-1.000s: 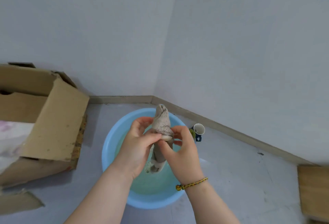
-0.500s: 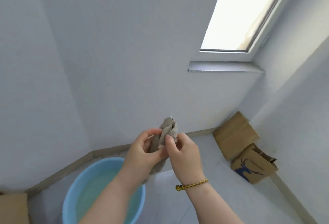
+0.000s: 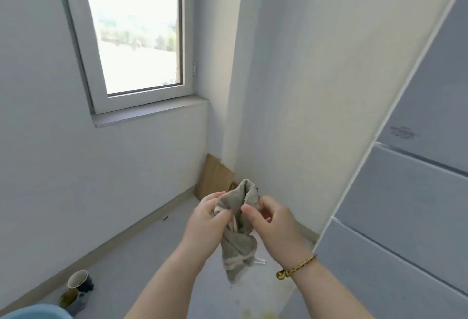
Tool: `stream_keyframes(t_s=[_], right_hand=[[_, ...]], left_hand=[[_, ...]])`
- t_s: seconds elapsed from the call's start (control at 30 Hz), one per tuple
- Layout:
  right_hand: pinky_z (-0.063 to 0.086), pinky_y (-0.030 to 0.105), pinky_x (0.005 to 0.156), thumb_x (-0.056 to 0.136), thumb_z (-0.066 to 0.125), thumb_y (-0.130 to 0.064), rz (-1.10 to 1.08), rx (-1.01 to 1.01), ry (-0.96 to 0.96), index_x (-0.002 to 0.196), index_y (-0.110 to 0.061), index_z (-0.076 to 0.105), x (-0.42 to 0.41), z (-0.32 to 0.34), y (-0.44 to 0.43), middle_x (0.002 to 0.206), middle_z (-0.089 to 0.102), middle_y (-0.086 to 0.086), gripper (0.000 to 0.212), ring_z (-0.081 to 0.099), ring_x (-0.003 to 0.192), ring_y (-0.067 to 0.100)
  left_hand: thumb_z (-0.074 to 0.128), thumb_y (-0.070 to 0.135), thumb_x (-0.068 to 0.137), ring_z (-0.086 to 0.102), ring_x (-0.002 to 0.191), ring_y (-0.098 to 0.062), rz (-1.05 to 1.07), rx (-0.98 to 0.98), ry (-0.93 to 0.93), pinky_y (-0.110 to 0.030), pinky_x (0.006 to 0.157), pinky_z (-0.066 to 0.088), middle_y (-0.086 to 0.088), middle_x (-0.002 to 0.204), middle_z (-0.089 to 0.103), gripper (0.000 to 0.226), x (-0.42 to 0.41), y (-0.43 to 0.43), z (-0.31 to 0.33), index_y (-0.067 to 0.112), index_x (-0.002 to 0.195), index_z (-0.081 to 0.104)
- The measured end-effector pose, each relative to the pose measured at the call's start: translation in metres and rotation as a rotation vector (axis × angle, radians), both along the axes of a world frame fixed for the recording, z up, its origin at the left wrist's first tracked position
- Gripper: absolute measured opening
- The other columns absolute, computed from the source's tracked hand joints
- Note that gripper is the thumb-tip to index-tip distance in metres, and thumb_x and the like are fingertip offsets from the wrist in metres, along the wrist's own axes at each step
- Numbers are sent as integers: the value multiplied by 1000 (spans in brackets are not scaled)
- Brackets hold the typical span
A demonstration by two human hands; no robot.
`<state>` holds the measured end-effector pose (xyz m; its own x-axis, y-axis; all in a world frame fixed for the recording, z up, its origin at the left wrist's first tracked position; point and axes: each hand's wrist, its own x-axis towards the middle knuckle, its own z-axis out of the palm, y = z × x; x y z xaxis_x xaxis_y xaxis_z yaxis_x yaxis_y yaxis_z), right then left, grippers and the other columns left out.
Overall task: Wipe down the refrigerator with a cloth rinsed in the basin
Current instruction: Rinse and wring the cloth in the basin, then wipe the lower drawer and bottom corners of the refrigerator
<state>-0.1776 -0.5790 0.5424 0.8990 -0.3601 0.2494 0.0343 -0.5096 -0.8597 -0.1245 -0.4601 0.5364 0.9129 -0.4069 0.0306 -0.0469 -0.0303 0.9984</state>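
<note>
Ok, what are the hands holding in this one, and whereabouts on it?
Both hands hold the grey cloth: the left hand and the right hand pinch its bunched upper part, one on each side; the lower end hangs free.

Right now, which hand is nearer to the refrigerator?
Right. The right hand grips the cloth on the side facing the refrigerator; the left hand grips it on the far side.

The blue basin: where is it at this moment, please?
In the head view, only part of the blue basin shows, in the bottom left corner, on the floor just beside two cups. It lies lower than and far left of the cloth.
</note>
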Motion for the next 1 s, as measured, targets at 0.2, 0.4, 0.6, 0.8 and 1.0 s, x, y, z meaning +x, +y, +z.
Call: stream_keyframes(t_s=[0.2, 0.4, 0.6, 0.8, 1.0], right_hand=[[46, 17, 77, 82, 61, -25, -31, 303, 37, 85, -22, 51, -76, -7, -106, 96, 54, 0, 11, 56, 88, 9], [54, 27, 72, 86, 55, 2, -245, 529, 1, 94, -22, 47, -112, -27, -165, 93, 60, 4, 27, 60, 83, 12], [45, 6, 57, 89, 52, 0, -432, 437, 92, 76, -23, 57, -144, -39, -217, 73, 60, -8, 27, 57, 71, 7], [41, 27, 63, 90, 54, -17, -647, 622, -29, 80, 7, 56, -155, -61, -252, 72, 53, 11, 25, 51, 70, 23], [57, 32, 66, 79, 53, -22, -470, 1237, -198, 107, -3, 61, -142, -72, -239, 99, 71, 15, 35, 69, 86, 22]], left_hand=[[44, 7, 93, 58, 87, -14, -301, 13, 41, -28, 82, 45, -2, 89, 63, 22, -47, -110, 4, 22, 92, 59], [41, 6, 94, 61, 89, -18, -478, 65, 117, -31, 84, 49, -4, 91, 65, 24, -69, -189, -2, 19, 95, 60], [41, 7, 95, 63, 82, -20, -566, 165, 155, -30, 76, 50, -7, 86, 67, 23, -60, -243, -21, 15, 96, 63], [43, 8, 94, 51, 67, -16, -534, 308, -170, -25, 62, 40, -2, 72, 57, 28, -35, -287, -36, 29, 78, 55], [44, 14, 94, 58, 83, -27, -693, 87, 420, -41, 83, 45, -14, 87, 60, 19, -39, -315, -57, 4, 93, 60]])
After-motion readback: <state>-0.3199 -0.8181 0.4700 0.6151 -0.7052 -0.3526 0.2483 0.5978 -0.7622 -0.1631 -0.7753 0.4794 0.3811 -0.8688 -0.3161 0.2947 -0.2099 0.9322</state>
